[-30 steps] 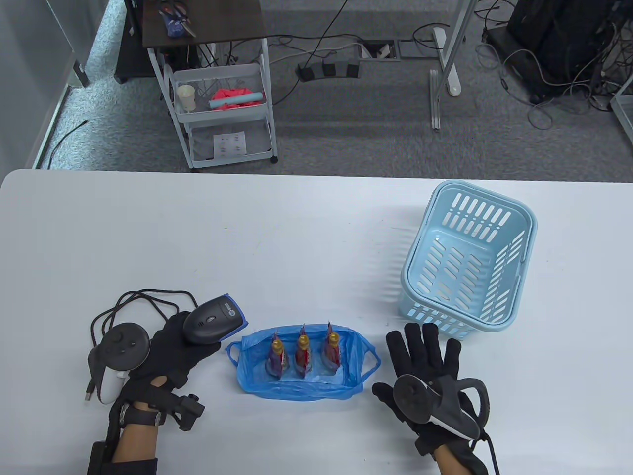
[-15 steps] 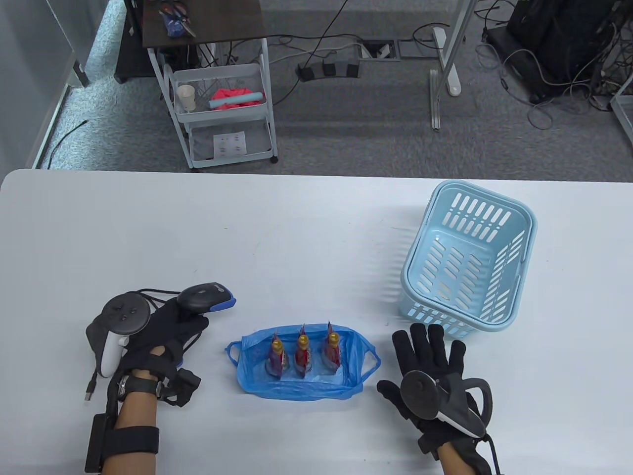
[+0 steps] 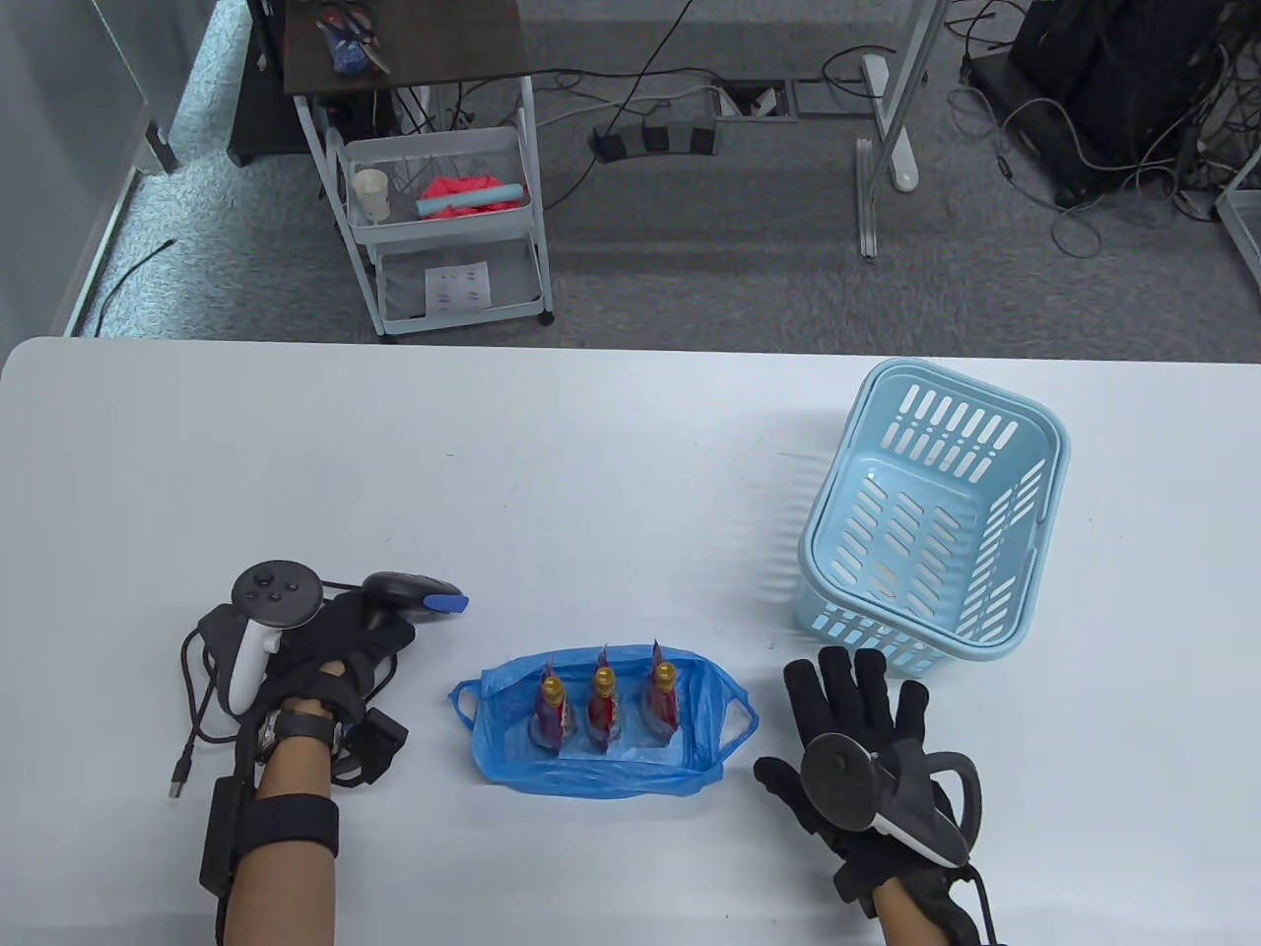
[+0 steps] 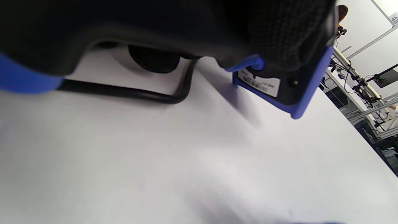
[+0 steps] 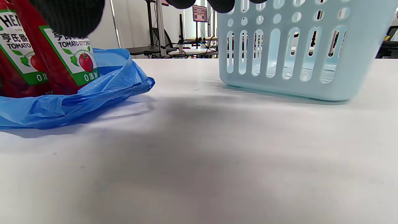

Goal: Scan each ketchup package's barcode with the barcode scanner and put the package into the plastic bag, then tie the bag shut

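Note:
Three red ketchup packages (image 3: 603, 705) with yellow caps stand upright in a row inside the open blue plastic bag (image 3: 512, 759) near the table's front edge. In the right wrist view the ketchup packages (image 5: 62, 53) rise above the crumpled bag (image 5: 102, 93). Left of the bag, my left hand (image 3: 360, 631) grips the black and blue barcode scanner (image 3: 409, 594), low over the table with its head pointing right. The scanner's labelled underside (image 4: 264, 85) shows in the left wrist view. My right hand (image 3: 852, 695) lies flat, fingers straight, right of the bag and holding nothing.
A light blue slotted basket (image 3: 1025, 434) stands at the right, just beyond my right fingertips; its wall (image 5: 295, 53) fills the right wrist view. The scanner's black cable (image 3: 197, 690) loops on the table beside my left wrist.
My left hand has carried the scanner away from the bag, back and slightly left, and turned it lower toward the table. The right hand has barely shifted.

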A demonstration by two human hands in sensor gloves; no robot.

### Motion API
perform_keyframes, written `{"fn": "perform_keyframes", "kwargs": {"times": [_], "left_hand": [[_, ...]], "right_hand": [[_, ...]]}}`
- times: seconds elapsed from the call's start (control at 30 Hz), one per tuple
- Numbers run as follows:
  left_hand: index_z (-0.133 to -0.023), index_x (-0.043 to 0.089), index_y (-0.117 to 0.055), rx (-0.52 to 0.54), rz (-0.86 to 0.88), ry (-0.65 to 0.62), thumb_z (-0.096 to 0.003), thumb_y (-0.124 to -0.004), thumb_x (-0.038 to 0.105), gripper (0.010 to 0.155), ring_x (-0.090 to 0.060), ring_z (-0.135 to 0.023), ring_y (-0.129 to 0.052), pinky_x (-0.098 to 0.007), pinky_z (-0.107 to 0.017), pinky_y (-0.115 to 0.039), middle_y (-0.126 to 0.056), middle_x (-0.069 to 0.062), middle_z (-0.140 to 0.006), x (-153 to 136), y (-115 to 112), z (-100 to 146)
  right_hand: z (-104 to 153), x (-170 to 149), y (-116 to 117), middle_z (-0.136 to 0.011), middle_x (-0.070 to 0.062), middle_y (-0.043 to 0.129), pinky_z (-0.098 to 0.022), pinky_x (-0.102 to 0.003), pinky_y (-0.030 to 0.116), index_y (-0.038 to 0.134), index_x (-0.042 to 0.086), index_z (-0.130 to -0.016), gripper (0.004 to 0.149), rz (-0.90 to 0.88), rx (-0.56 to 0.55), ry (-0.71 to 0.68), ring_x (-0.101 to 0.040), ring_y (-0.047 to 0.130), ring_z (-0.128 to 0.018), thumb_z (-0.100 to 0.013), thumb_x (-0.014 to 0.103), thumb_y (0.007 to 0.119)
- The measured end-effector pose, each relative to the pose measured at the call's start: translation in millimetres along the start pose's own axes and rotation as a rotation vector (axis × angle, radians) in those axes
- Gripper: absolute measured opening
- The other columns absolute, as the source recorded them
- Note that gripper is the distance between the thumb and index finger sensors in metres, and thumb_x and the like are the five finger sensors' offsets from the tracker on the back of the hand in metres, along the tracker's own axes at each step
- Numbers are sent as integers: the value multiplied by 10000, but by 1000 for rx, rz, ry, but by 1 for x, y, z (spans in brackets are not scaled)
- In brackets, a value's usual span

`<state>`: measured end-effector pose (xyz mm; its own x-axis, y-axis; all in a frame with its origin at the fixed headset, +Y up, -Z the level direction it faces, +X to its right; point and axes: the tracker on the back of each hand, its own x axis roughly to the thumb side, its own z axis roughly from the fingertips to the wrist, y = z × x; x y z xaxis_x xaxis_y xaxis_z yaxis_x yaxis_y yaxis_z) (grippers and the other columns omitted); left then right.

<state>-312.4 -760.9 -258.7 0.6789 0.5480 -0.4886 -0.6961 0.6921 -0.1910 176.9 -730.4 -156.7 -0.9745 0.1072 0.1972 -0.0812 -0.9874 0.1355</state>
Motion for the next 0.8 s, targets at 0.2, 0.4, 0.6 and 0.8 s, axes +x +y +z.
{"fn": "perform_keyframes", "kwargs": {"times": [0.2, 0.4, 0.6, 0.8], "left_hand": [[-1026, 174, -665, 18, -13, 11, -413, -820, 578, 750, -358, -782, -909, -494, -600, -780, -755, -61, -961, -3, 2, 0], [-1052, 174, -631, 67, -65, 33, -422, -805, 583, 771, -365, -804, -889, -508, -616, -765, -720, -73, -1001, -4, 11, 5], [-1061, 175, -631, 113, -179, 51, -433, -780, 589, 766, -363, -805, -891, -500, -606, -773, -723, -81, -1004, -8, 17, 9], [-1081, 169, -609, 125, -243, 76, -439, -767, 592, 785, -368, -813, -886, -500, -607, -773, -715, -94, -1015, -11, 18, 12]], "right_hand": [[0, -1, 0, -1213, -197, 227, -730, -724, 165, 270, 169, -1163, 890, -6, -2, 5, -481, 185, -1106, -511, 628, 666], [0, -3, 0, -1212, -197, 227, -730, -723, 164, 269, 171, -1162, 888, -11, -3, 12, -480, 181, -1105, -512, 627, 665], [0, -3, 1, -1212, -198, 226, -731, -723, 165, 268, 170, -1161, 887, -17, -8, 14, -481, 181, -1104, -513, 626, 665], [0, -3, 1, -1212, -197, 226, -730, -724, 165, 268, 171, -1162, 888, -15, -7, 15, -482, 180, -1104, -512, 627, 665]]}}
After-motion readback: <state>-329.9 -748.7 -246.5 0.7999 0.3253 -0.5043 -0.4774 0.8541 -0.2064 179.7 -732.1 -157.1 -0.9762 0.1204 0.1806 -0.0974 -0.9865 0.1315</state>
